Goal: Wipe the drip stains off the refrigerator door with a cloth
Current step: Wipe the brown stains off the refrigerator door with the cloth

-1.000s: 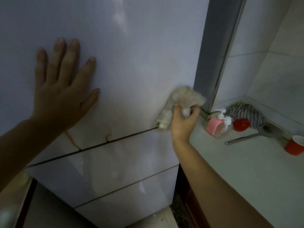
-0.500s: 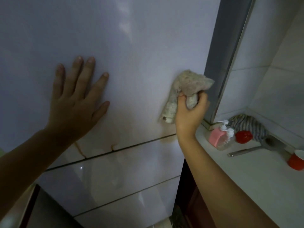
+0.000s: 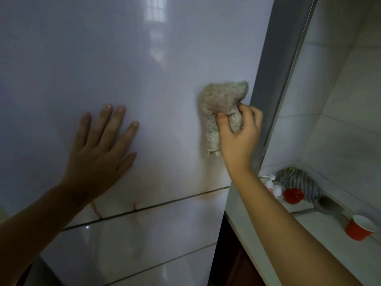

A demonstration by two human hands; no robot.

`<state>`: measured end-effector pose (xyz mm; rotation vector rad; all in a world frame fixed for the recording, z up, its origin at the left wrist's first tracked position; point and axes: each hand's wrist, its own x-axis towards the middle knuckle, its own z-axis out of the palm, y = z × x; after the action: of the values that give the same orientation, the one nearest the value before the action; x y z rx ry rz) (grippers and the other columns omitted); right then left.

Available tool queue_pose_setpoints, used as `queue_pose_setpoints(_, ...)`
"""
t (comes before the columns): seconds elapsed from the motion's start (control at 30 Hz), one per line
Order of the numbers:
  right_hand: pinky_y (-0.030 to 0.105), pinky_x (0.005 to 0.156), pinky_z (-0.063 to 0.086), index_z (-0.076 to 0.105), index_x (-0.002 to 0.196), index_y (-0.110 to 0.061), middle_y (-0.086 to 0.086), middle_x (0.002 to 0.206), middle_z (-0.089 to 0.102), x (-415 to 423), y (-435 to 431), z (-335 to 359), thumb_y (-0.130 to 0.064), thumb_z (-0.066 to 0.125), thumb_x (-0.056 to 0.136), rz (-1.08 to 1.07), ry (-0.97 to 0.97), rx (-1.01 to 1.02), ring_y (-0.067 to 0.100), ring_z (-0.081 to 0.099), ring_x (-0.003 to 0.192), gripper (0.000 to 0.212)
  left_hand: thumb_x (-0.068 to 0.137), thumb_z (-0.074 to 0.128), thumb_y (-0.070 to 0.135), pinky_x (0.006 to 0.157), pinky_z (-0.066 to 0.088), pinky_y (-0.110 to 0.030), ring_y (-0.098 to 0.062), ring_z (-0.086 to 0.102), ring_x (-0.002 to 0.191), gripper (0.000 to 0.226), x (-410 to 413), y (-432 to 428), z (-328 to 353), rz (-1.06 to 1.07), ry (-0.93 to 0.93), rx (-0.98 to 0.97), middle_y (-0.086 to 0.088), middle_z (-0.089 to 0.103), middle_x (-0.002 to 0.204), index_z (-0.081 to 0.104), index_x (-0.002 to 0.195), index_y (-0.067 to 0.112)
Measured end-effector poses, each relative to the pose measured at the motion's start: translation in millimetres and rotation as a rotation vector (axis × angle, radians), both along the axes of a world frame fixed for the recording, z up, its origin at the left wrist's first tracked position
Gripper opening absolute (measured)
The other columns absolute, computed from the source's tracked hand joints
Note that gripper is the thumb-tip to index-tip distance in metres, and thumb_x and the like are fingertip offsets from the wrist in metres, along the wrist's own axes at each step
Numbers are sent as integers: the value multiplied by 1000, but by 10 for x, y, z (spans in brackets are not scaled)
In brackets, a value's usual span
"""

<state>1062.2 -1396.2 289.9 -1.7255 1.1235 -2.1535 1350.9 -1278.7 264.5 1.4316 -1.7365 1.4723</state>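
Clutching the beige cloth (image 3: 221, 104) in curled fingers (image 3: 250, 114), the right hand (image 3: 239, 141) presses it near the refrigerator door's (image 3: 144, 58) right edge; the left hand (image 3: 99, 151) lies flat, fingers spread. Bottom-edge drip stains (image 3: 95, 209) are unwiped.

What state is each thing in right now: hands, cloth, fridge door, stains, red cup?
Refrigerator door: shut.
Drip stains: unwiped, along the door's lower edge.
Cloth: bunched, against the door.
Left hand: open, flat on the door.
Right hand: grips the cloth.
Red cup: upright on the counter.

The left hand (image 3: 97, 153) and right hand (image 3: 239, 137) are bare, forearms bare, fingernails short
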Motion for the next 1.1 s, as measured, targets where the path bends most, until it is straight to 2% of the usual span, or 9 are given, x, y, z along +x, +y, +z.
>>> queue_pose_setpoints(0.07,42,93,53,68,117,-13,3,121,53,14,-27,247,-35,75,86,-28,70,-72,24,58,114,39,99,55,40,120,27,-62,-42,31,151,61,-2,-8,4,-7,-1,-13,-23,31,163,46,152,11)
queue_pose_setpoints(0.2,36,93,51,66,120,-11,7,124,51,167,36,414,-25,77,84,-33,264,-175,26,53,116,40,98,57,39,118,30,-63,-43,33,150,62,2,-31,13,-13,-11,-27,-23,33,162,47,151,10)
queue_pose_setpoints(0.3,40,94,50,65,123,-11,8,127,50,262,89,60,-21,78,80,35,557,-255,30,52,116,46,99,55,40,118,31,-62,-43,35,149,62,13,-43,3,4,-17,-28,-23,33,162,46,152,10)
queue_pose_setpoints(0.43,45,84,52,60,120,-17,10,121,57,176,113,-719,-27,74,75,58,988,-381,31,54,104,48,101,52,42,120,28,-62,-42,30,151,62,37,-22,30,35,-33,3,-23,30,164,42,154,12)
queue_pose_setpoints(0.5,44,82,52,58,119,-19,11,120,58,66,104,-908,-25,73,73,93,1087,-378,30,54,104,49,102,51,42,120,29,-62,-42,29,152,62,44,-3,41,39,-28,17,-22,29,164,40,155,12)
queue_pose_setpoints(0.63,44,84,53,57,119,-18,10,120,52,10,81,-462,-24,67,79,107,851,-298,33,54,105,42,102,50,42,120,29,-61,-42,29,152,62,36,49,69,53,-42,38,-22,29,164,40,156,12)
queue_pose_setpoints(0.8,23,88,46,66,117,-11,5,120,51,356,158,500,-24,78,84,111,417,-252,24,53,111,38,102,49,42,120,30,-60,-42,33,150,60,89,273,236,-10,35,41,-26,30,163,45,151,7)
queue_pose_setpoints(0.97,29,92,48,68,119,-7,11,122,54,665,249,573,-21,79,84,108,368,-355,26,52,111,39,102,48,43,122,22,-61,-42,26,153,63,438,639,354,92,220,-42,-26,25,164,41,152,6)
queue_pose_setpoints(1.1,40,89,49,70,118,-9,13,122,57,885,315,360,-20,82,81,147,528,-424,28,51,108,41,102,48,43,122,21,-56,-43,25,152,64,750,906,104,196,347,-49,-27,25,164,40,153,5)
